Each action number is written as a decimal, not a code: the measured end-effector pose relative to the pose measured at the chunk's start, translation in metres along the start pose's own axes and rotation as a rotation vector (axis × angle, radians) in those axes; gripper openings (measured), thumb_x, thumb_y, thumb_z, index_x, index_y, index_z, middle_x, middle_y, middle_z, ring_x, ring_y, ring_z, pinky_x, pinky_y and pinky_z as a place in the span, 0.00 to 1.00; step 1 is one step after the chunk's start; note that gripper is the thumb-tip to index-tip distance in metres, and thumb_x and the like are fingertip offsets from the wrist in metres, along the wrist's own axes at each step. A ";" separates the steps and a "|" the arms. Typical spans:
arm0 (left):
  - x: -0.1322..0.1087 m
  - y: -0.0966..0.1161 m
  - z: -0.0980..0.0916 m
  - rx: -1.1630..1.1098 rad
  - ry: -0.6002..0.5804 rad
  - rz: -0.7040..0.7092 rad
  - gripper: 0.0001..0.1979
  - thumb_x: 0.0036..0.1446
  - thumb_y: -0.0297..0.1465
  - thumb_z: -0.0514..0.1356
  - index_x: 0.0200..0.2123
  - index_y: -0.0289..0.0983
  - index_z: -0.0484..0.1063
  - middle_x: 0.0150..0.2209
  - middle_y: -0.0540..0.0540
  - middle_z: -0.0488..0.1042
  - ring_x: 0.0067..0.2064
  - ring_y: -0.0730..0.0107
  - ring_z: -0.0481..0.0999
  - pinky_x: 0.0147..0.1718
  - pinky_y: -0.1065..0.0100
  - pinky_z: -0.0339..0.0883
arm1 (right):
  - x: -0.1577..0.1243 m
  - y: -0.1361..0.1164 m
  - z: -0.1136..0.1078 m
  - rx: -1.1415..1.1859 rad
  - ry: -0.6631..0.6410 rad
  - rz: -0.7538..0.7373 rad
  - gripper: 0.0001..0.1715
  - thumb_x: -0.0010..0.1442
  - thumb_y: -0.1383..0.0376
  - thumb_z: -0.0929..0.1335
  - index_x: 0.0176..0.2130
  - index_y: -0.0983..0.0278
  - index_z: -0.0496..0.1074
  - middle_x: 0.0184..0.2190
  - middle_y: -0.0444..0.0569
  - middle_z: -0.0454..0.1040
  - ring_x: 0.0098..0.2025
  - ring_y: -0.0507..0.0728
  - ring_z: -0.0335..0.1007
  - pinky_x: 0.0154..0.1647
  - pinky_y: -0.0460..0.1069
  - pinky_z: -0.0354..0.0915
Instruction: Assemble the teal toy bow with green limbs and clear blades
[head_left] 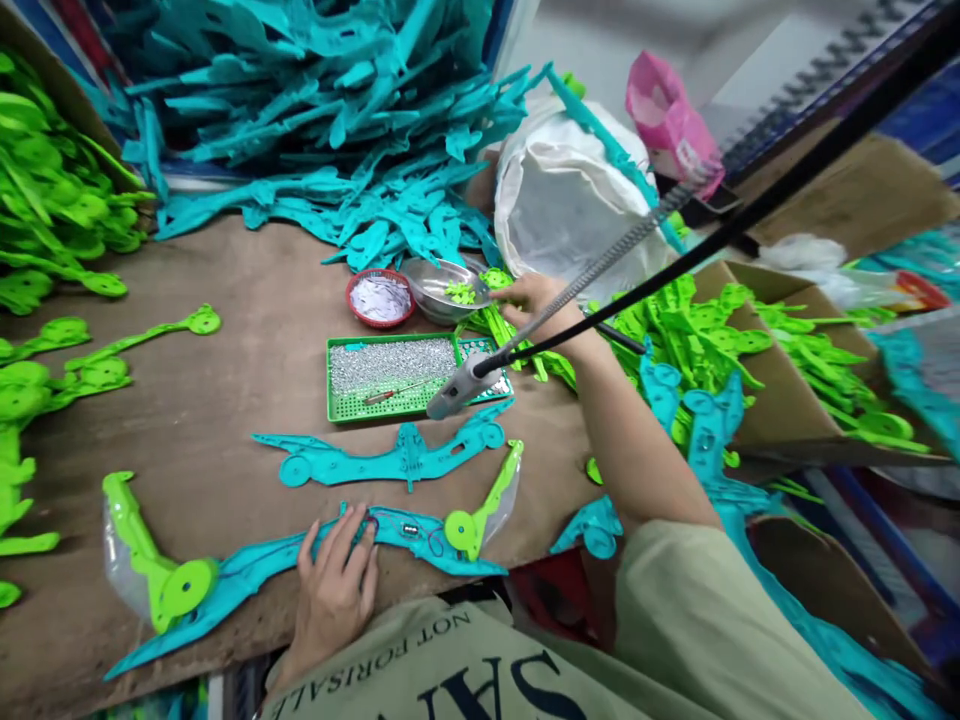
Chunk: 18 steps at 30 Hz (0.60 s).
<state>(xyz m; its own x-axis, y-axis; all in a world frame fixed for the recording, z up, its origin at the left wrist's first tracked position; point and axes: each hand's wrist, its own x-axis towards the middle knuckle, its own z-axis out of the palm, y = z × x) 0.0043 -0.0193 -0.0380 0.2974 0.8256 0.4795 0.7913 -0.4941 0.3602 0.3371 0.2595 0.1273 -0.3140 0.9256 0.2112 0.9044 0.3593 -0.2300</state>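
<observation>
My left hand (335, 582) lies flat, fingers spread, on a long teal plastic toy half (409, 532) at the table's near edge; green end pieces (166, 585) sit on that part. A second teal half (390, 462) lies just beyond it. My right hand (534, 300) reaches far out to the rim of a steel bowl (439, 290) holding small green bits, fingers pinched together; what they hold is too small to make out. A hanging electric screwdriver (459, 390) dangles over the green screw tray (394, 375).
A red bowl of white bits (379, 298) stands beside the steel bowl. A teal parts heap (330, 130) fills the back, green parts (52, 200) the left, more green parts in a cardboard box (780, 380) on the right. A white sack (562, 200) stands behind.
</observation>
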 end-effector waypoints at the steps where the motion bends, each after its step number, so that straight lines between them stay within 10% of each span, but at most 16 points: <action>1: 0.000 -0.001 -0.001 0.012 -0.001 0.025 0.14 0.60 0.26 0.60 0.50 0.40 0.74 0.55 0.38 0.77 0.54 0.57 0.78 0.66 0.51 0.49 | -0.023 -0.001 -0.003 0.036 -0.014 0.012 0.16 0.60 0.69 0.65 0.44 0.63 0.80 0.37 0.51 0.79 0.42 0.59 0.74 0.48 0.56 0.68; 8: 0.006 0.006 -0.007 0.013 0.006 -0.028 0.12 0.62 0.24 0.59 0.48 0.38 0.74 0.54 0.36 0.78 0.53 0.56 0.79 0.63 0.49 0.53 | -0.130 -0.024 0.022 0.308 -0.125 0.200 0.13 0.59 0.69 0.67 0.42 0.63 0.79 0.37 0.50 0.81 0.35 0.55 0.75 0.38 0.49 0.68; 18: 0.005 0.004 -0.006 0.054 -0.003 0.003 0.12 0.62 0.24 0.59 0.49 0.38 0.73 0.55 0.36 0.77 0.53 0.56 0.78 0.63 0.49 0.54 | -0.142 -0.021 0.065 0.272 -0.132 0.273 0.13 0.58 0.71 0.65 0.40 0.65 0.78 0.34 0.51 0.81 0.33 0.55 0.74 0.38 0.49 0.66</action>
<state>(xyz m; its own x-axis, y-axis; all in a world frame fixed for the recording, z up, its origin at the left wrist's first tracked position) 0.0057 -0.0191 -0.0292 0.3017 0.8248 0.4782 0.8178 -0.4817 0.3149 0.3444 0.1286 0.0408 -0.1233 0.9923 -0.0125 0.8559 0.1000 -0.5073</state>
